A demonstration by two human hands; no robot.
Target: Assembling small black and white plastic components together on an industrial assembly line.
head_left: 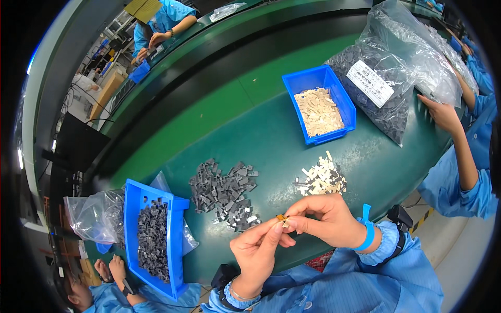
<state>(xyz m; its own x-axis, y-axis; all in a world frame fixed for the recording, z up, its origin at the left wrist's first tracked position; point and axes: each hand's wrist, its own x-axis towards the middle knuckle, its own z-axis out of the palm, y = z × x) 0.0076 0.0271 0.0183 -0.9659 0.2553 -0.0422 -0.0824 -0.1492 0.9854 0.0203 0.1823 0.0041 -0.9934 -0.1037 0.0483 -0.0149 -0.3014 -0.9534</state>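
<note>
Peeping between left hand (259,249) and right hand (330,221), half-hidden, perhaps yellowish piece (282,217)

Illegible printed white label (370,83) on clear bag (395,63)

The left hand (258,249) tilts up and inward, thumb and forefinger pinched; the right hand (326,221) leans across to meet it, pinched likewise, palm turned inward, fingertips close together before the body.

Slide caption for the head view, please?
Left hand and right hand pinch a tiny part near a dark grey pile and a mostly cream pile.
</note>
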